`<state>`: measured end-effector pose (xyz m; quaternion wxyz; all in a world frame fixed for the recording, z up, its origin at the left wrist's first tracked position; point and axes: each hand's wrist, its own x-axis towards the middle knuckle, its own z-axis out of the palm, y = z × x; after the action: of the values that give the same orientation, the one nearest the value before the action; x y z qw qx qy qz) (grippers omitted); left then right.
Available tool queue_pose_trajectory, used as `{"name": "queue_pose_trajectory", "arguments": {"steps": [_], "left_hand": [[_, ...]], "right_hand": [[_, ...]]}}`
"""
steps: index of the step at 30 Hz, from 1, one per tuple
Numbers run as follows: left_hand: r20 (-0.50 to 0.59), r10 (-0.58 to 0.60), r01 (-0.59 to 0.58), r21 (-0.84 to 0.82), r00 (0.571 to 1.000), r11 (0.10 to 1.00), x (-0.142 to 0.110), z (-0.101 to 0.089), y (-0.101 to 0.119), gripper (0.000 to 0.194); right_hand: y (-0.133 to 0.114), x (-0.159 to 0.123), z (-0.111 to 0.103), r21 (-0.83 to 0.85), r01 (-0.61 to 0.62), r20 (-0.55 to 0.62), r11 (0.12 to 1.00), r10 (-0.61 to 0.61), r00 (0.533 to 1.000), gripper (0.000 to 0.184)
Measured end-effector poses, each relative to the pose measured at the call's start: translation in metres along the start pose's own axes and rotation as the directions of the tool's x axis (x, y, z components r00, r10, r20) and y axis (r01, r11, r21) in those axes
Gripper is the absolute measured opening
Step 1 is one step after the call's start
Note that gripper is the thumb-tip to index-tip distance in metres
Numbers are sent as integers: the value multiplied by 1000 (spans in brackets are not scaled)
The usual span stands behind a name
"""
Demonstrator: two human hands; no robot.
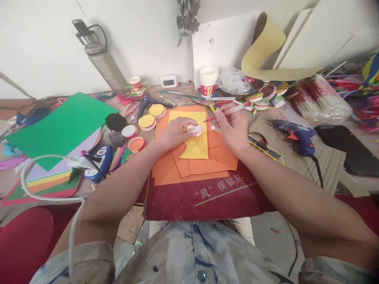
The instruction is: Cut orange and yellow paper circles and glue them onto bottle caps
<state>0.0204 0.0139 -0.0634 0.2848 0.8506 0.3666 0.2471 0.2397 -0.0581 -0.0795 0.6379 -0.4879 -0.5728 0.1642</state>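
Observation:
My left hand (178, 131) has its fingers closed on a small white round paper cup piece (196, 130), which rests on a yellow sheet (202, 152). Below the piece, a circle outline is drawn on the yellow. In my right hand (235, 128) is a red pen (241, 107), its tip pointing left, just beside the cup piece and not on it. Orange sheets (166, 175) lie beneath the yellow one, and some carry faint curved lines. All of this sits on a dark red printed cardboard (177, 203).
Left of the sheets stand discs with yellow tops (147, 122) and a green sheet (65, 126). A white cable (75, 228) loops past my left arm. On the right lie a box cutter (268, 150), a glue gun (299, 138) and a phone (349, 150). Paper cups (209, 82) stand behind.

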Motion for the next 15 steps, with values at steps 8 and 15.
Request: {"name": "queue_pose_trajectory", "arguments": {"steps": [8,15], "left_hand": [[9,-37,37,-12,999,999,0,-7,0,29],[33,1,-1,-13,999,1000,1,-1,-6,31]], "right_hand": [[0,0,0,4,15,11,1000,-15,1000,59],[-3,1,-1,-12,33,27,999,-32,999,60]]}}
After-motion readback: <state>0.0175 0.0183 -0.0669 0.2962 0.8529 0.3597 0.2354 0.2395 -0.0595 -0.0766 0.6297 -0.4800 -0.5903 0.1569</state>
